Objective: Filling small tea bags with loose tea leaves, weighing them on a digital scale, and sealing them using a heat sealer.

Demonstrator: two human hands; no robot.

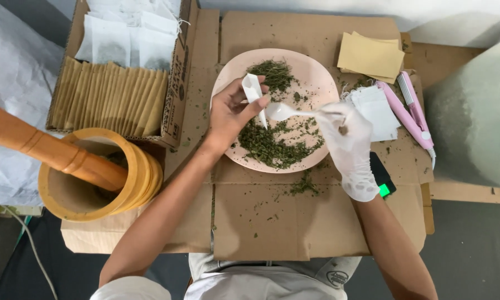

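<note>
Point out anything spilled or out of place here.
Green herb flakes lie scattered on the cardboard below the pink plate, off the main pile. Only the right hand wears a glove; the left hand is bare.

I work over flattened cardboard sheets (261,222) laid on the floor. On them sit my pink plate (322,78) of dried green herbs, a stack of tan paper envelopes (370,55), a pink heat sealer (408,111), a pile of white tea bags (379,111), a wooden mortar (66,197) and loose herb crumbs (304,184).
</note>
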